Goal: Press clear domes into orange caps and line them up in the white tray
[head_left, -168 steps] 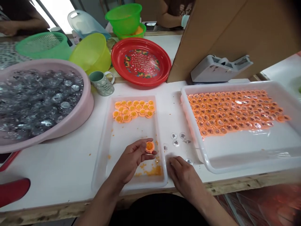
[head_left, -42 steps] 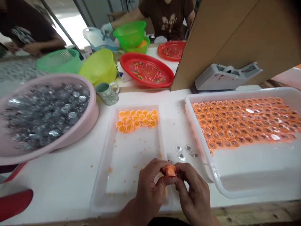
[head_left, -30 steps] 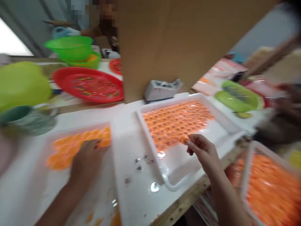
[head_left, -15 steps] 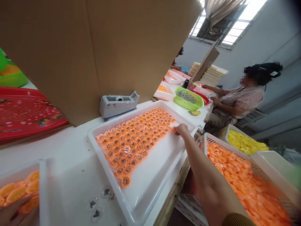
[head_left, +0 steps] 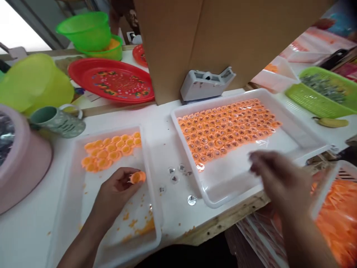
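My left hand (head_left: 117,191) pinches a small round orange plastic piece (head_left: 137,177) with a yellowish-orange inside, over the left white tray (head_left: 146,163). In that tray lie several similar orange pieces (head_left: 111,150) and orange crumbs. My right hand (head_left: 276,175) is smeared by motion above the front of the right white tray (head_left: 205,197). Whether its fingers hold anything does not show. Tight rows of orange pieces (head_left: 223,128) with dark-marked centres fill the back of the right tray. Between the trays lie several small clear discs (head_left: 174,179) with dark marks.
A grey tape dispenser (head_left: 206,85) stands behind the right tray, against a cardboard panel (head_left: 173,44). To the left are a mug (head_left: 60,121), a pink tub (head_left: 28,163) and a red tray (head_left: 111,80). A green basket (head_left: 320,100) and a banana (head_left: 331,122) lie right.
The view has swung left. My right hand has left the orange rows and drawn back toward the tray's front. My left hand has lifted an orange piece from the left tray.
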A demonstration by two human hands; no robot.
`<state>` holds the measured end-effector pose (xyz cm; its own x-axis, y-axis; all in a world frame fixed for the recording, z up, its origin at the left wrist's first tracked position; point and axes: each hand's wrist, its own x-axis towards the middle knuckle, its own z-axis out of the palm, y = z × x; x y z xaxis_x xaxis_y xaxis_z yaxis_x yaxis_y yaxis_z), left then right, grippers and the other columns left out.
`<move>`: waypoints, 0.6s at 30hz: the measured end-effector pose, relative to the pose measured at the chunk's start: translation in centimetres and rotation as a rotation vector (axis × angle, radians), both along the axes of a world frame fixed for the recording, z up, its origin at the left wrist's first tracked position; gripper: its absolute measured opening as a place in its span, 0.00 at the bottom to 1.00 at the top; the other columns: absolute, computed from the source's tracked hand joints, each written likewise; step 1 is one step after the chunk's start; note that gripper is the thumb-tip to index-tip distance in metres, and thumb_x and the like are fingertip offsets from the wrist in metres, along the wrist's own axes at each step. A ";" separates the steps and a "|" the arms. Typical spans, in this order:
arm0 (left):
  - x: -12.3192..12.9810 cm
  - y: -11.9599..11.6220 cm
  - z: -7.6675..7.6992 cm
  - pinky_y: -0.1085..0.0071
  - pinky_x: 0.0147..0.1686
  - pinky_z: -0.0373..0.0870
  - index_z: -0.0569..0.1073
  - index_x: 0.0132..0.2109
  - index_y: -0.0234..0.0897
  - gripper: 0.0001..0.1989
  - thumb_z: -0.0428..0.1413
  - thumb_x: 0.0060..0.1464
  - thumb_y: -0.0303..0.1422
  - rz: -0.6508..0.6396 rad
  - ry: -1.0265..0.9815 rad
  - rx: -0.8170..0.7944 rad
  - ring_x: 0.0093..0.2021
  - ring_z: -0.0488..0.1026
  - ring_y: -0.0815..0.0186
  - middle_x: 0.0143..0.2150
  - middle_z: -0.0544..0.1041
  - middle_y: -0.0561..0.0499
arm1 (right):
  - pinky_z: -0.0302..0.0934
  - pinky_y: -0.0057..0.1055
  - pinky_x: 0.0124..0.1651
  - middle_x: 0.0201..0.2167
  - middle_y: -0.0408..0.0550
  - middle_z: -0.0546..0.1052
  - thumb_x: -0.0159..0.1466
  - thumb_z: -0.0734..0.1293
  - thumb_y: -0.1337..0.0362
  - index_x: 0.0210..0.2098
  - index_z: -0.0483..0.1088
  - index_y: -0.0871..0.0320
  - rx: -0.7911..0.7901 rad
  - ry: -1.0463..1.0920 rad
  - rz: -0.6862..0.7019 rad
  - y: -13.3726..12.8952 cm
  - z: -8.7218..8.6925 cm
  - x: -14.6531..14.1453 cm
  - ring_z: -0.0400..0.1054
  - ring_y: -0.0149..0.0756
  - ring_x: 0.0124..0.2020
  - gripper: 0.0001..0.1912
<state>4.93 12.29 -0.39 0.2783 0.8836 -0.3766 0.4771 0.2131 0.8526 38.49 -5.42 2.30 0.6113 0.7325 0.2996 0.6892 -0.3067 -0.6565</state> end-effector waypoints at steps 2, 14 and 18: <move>-0.3 -0.8 0.1 0.70 0.40 0.73 0.75 0.43 0.38 0.19 0.66 0.43 0.38 0.001 -0.086 -0.051 0.39 0.74 0.63 0.41 0.78 0.49 | 0.68 0.31 0.34 0.34 0.49 0.77 0.63 0.61 0.73 0.44 0.72 0.54 -0.058 0.040 0.530 -1.2 -1.2 -7.0 0.73 0.37 0.33 0.14; -3.5 -5.1 1.0 0.74 0.38 0.73 0.75 0.42 0.39 0.11 0.62 0.49 0.31 -0.041 -0.291 -0.142 0.38 0.74 0.66 0.37 0.78 0.52 | 0.65 0.54 0.46 0.39 0.61 0.74 0.64 0.59 0.70 0.39 0.72 0.62 -0.314 -0.004 0.326 6.0 -10.9 -16.7 0.69 0.53 0.42 0.11; -4.5 -5.6 1.3 0.76 0.35 0.71 0.73 0.40 0.39 0.09 0.61 0.50 0.30 -0.053 -0.309 -0.114 0.34 0.72 0.69 0.33 0.76 0.55 | 0.66 0.50 0.41 0.37 0.57 0.74 0.61 0.63 0.66 0.38 0.71 0.59 -0.350 0.086 0.321 5.1 -10.8 -16.2 0.70 0.50 0.38 0.07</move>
<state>0.46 6.69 0.86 0.4390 0.8219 -0.3630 0.2123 0.2977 0.9307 22.26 -0.28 -8.45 0.3497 0.9360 -0.0403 0.7330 -0.3001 -0.6105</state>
